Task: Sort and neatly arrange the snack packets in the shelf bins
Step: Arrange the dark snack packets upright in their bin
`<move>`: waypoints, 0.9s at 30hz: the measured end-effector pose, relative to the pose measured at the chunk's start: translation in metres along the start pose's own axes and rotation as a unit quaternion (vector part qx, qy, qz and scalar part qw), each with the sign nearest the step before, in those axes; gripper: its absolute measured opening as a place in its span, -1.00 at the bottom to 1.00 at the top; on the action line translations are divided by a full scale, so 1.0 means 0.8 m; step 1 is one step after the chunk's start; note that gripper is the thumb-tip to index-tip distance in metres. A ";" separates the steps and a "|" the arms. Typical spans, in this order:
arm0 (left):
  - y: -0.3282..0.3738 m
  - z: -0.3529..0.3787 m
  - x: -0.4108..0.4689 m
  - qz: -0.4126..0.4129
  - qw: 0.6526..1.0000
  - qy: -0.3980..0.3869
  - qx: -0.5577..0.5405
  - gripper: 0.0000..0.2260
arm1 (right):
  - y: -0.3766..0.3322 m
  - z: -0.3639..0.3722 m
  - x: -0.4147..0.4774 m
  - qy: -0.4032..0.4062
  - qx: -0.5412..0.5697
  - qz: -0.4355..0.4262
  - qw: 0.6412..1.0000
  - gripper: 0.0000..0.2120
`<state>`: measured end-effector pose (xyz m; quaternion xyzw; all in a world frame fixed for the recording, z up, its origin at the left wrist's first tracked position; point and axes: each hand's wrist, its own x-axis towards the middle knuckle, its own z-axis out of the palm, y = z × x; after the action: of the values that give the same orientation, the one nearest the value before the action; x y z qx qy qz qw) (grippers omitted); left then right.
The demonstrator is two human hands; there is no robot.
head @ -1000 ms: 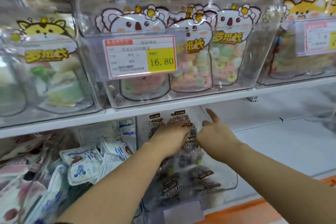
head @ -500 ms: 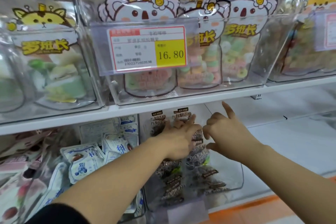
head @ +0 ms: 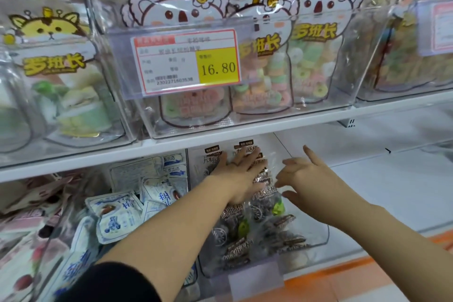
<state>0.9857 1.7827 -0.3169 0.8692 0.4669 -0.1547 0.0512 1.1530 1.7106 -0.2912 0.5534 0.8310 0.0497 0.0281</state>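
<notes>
Plum packets lie under the flat, open left hand; right hand spread beside, empty.

upper shelf: clear bins | lower shelf: packet bin

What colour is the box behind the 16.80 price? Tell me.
Yellow, on a red-bordered white price tag clipped to the koala-packet bin; head view.
</notes>
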 end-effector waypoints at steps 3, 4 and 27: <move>0.005 0.000 -0.013 0.004 0.999 0.018 -0.042 -0.42 | 0.000 -0.006 -0.032 -0.044 0.062 -0.034 0.996 -0.70; 0.009 -0.002 -0.024 0.006 0.997 0.027 -0.072 -0.40 | -0.001 -0.008 -0.042 -0.061 0.072 -0.046 0.995 -0.68; 0.032 0.002 -0.108 -0.046 0.997 -0.004 0.064 -0.29 | -0.033 0.009 -0.006 -0.020 -0.007 -0.014 1.000 -0.52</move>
<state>0.9620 1.6989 -0.2923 0.8476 0.4952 -0.1903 -0.0102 1.1312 1.6959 -0.3011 0.5424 0.8375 0.0442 0.0499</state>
